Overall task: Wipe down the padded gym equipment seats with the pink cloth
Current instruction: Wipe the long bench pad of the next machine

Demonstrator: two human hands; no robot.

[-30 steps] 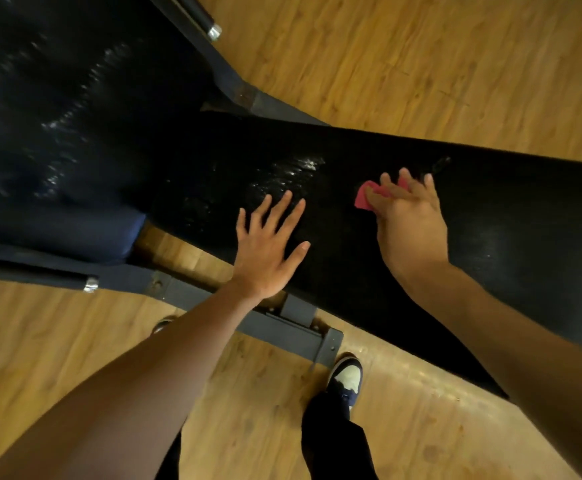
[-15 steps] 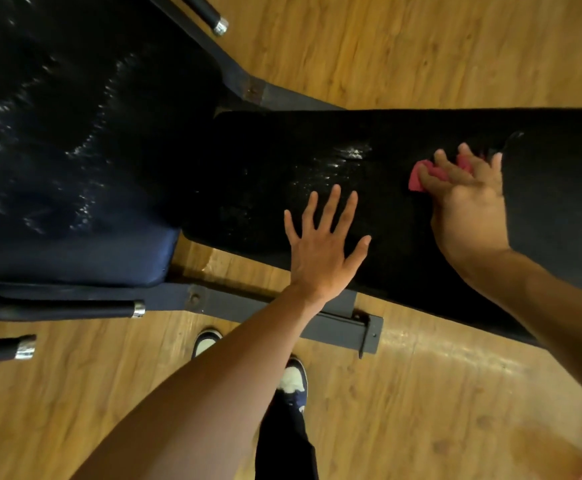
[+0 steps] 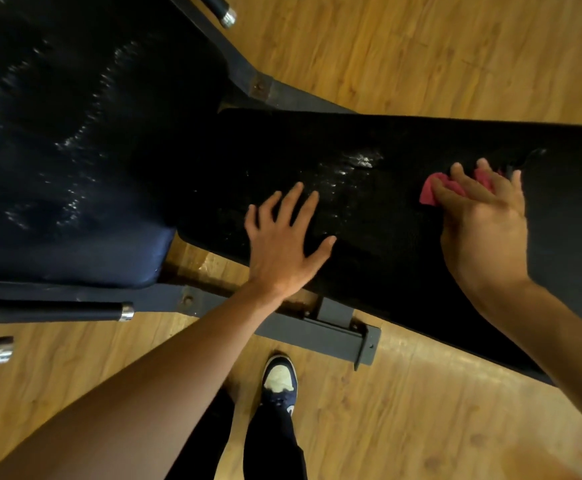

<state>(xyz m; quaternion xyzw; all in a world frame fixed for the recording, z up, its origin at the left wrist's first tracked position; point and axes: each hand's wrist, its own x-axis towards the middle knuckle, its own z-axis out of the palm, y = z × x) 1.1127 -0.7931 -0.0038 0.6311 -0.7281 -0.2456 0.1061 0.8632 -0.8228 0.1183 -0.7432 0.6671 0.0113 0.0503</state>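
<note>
From the head view we read no brand, label or writing on anything; a pale mark on the side of the shoe is too small to make out. Compared with half a second ago, our left hand sits in much the same spot on the long black pad, fingers spread as before, while our right hand and the pink cloth remain at the right part of that pad, near the curved seam; the view itself has shifted a little, so the shoe now shows lower and nearer the middle. Our left hand lies flat, its fingers straight and fanned wide apart, palm pressing on the near edge of the black pad and holding nothing. Our right hand covers the pink cloth, its fingers only slightly bent and laid over the cloth, pressing it against the pad; a corner of cloth sticks out to the left of the fingers and a little shows between them. Pale wet-looking streaks glint on the pad between the two hands. To the left lies a wider dark blue padded seat, also streaked with shine. A grey metal frame runs under the pads on the wooden floor, and chrome-tipped black handles show at the near left.
</note>
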